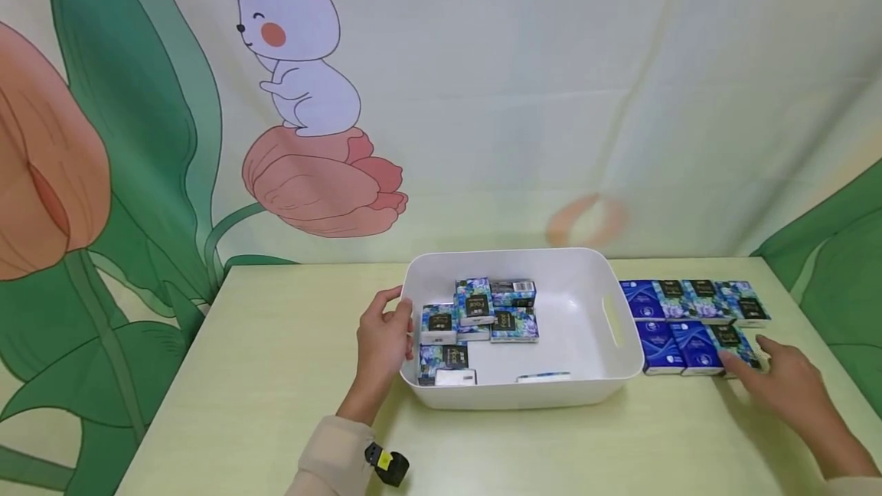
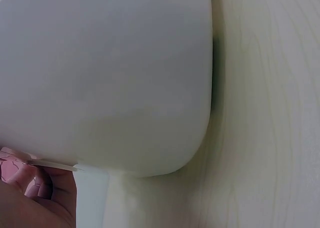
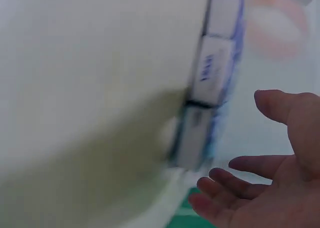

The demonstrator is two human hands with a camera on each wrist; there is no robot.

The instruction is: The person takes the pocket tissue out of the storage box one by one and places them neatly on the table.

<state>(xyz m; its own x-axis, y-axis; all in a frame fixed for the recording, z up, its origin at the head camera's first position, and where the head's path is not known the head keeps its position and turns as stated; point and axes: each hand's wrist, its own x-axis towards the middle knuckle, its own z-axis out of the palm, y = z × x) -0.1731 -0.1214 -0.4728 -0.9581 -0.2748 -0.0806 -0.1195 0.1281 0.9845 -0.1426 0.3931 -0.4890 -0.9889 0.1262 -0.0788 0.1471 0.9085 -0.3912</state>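
Note:
A white plastic bin (image 1: 520,395) stands on the table with several floral pocket tissue packs (image 1: 514,325) inside, mostly toward its left. My left hand (image 1: 384,334) grips the bin's left end, thumb over the rim; in the left wrist view the hand (image 2: 42,200) shows curled fingers at the bin's edge. Two rows of blue and floral tissue packs (image 1: 663,347) lie to the right of the bin. Over the front row's right-end floral pack (image 1: 732,339) is my right hand (image 1: 785,377), thumb and fingers spread. In the right wrist view the hand (image 3: 270,188) holds nothing.
A pale wood-look table (image 1: 262,404) carries everything. Behind it hangs a cloth backdrop (image 1: 482,136) with a rabbit and tulips. A small black device with a yellow mark (image 1: 388,464) is by my left sleeve (image 1: 334,454).

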